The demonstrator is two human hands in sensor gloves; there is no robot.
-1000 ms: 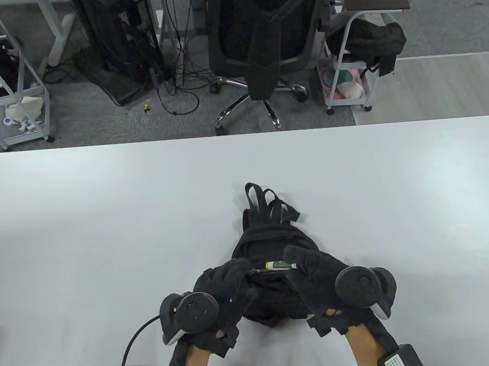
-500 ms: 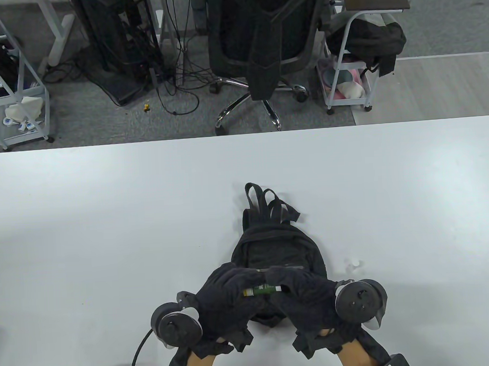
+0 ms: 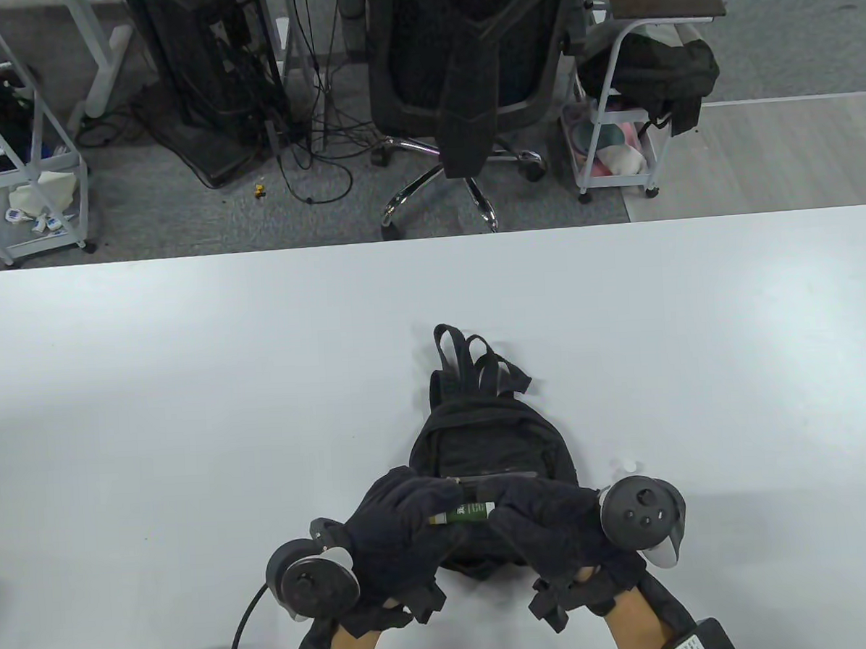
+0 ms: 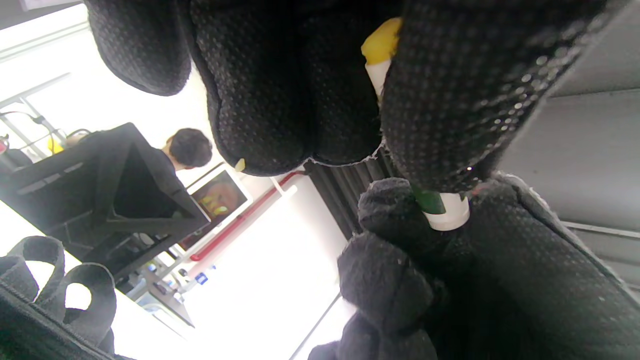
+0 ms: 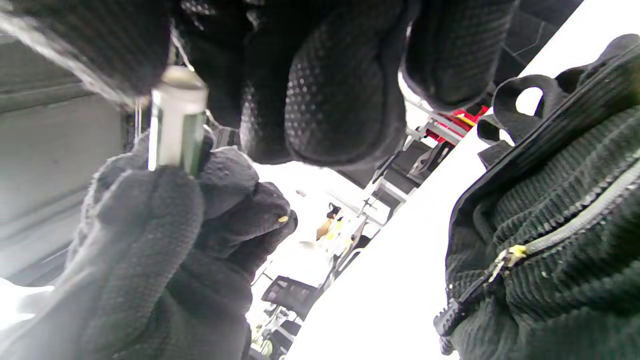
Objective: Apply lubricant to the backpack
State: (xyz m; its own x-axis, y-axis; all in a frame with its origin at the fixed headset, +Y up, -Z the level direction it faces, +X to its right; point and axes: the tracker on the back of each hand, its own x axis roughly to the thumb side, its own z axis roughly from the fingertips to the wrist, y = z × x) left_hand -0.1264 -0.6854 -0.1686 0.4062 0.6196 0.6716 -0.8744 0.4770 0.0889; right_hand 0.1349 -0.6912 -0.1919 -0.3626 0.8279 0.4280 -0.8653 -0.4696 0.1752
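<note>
A small black backpack (image 3: 482,438) lies on the white table (image 3: 190,395), straps toward the far side. Both gloved hands hover over its near end. My left hand (image 3: 446,501) grips the green lubricant tube (image 3: 467,512) around its body. My right hand (image 3: 493,501) pinches the tube's white end. In the left wrist view the tube's white end (image 4: 444,214) shows between the fingers of both hands. In the right wrist view the tube (image 5: 176,125) stands upright between the hands, beside the backpack's zipper (image 5: 565,227), which appears closed.
A small white cap (image 3: 627,467) lies on the table just right of the backpack. A black cable (image 3: 235,639) runs from my left wrist. An office chair (image 3: 464,83) and wire carts (image 3: 612,141) stand beyond the far edge.
A second ago my right hand held the tube at the backpack's zipper with my left hand on the backpack. Both hands have drawn nearer and together; now both hold the tube.
</note>
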